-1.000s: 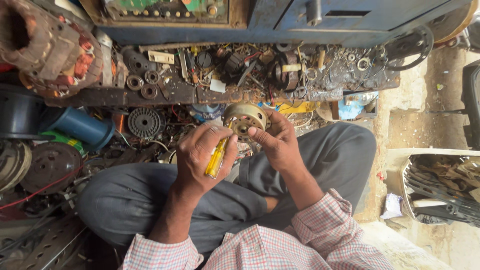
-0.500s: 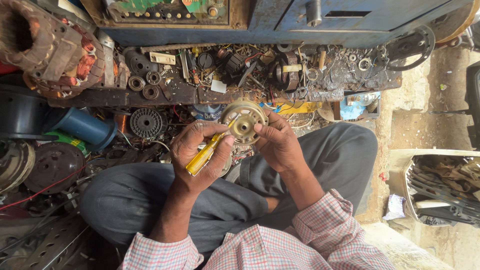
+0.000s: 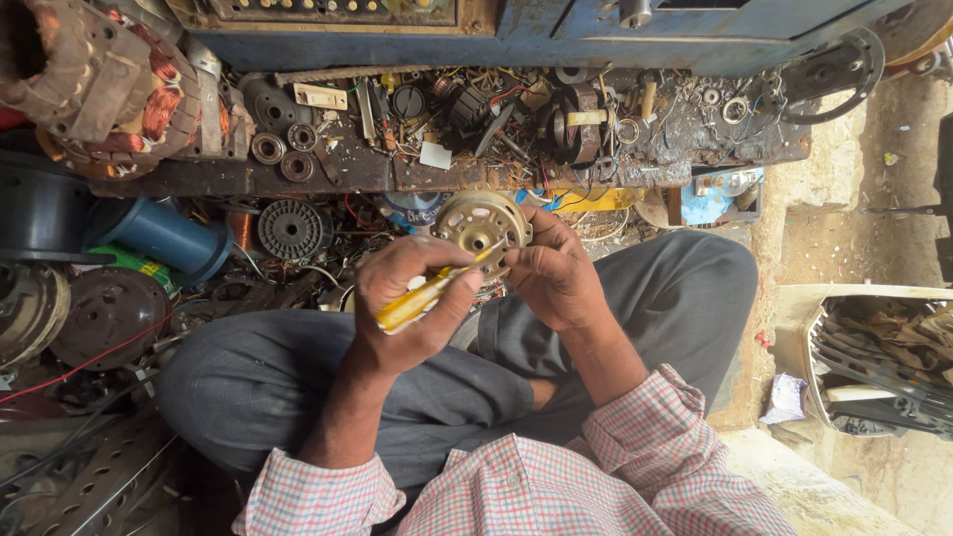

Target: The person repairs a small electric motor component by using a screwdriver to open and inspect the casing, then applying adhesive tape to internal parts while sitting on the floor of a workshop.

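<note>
Over the lap, off the cluttered workbench's front edge (image 3: 328,184), the left hand (image 3: 412,303) is closed around a yellow-handled screwdriver (image 3: 422,301) set against the round motor end cover (image 3: 481,223), which the right hand (image 3: 556,278) grips; the work looks midway.

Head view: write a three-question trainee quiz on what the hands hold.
1. True or false: the left hand holds a yellow-handled screwdriver.
2. What does the right hand steady? A) the blue cylinder B) the round metal motor cover C) a hammer
3. Fill in: the person's trousers are ___ in colour.

Key: 1 true; 2 B; 3 grey.
</note>
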